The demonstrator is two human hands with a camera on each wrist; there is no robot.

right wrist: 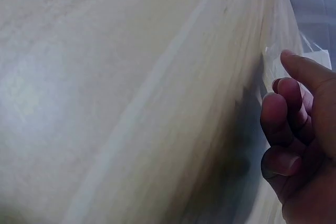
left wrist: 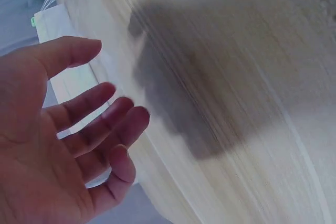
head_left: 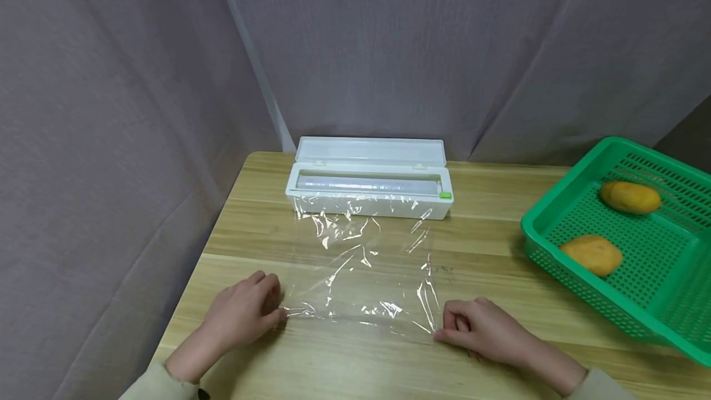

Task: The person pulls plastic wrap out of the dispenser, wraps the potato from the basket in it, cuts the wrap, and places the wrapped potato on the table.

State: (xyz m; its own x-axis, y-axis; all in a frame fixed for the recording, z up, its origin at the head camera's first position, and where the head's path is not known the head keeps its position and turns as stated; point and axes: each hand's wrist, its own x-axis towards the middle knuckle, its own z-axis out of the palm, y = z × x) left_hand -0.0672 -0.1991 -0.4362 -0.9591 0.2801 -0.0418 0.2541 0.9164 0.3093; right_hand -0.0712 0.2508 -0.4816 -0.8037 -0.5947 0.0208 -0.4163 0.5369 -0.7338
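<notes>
Watching from my remote seat, I have a sheet of clear film (head_left: 361, 270) on the wooden table (head_left: 483, 252), running from the front of a white box (head_left: 366, 169) at the far side to my two hands on the near side; my left hand (head_left: 241, 313) is at the near left corner, its thumb against the film, its fingers loosely bent and parted from the thumb; my right hand (head_left: 491, 332) is at the near right corner, fingers curled and thumb tip at the film, though I cannot tell whether they truly pinch it; I judge the hands sit wide apart so the sheet stays spread; the box lies lengthwise, probably so the film comes off straight, with its lid (head_left: 369, 151) tipped back toward the curtain (head_left: 355, 48), leaving the roll (head_left: 366, 186) uncovered; a green tab (head_left: 445, 195) sits at the right end of the box, just beside the sheet's path; on the right, the green basket (head_left: 566, 181) holds two yellow fruits (head_left: 630, 197), apart from the film, which likely keeps them out of its way
</notes>
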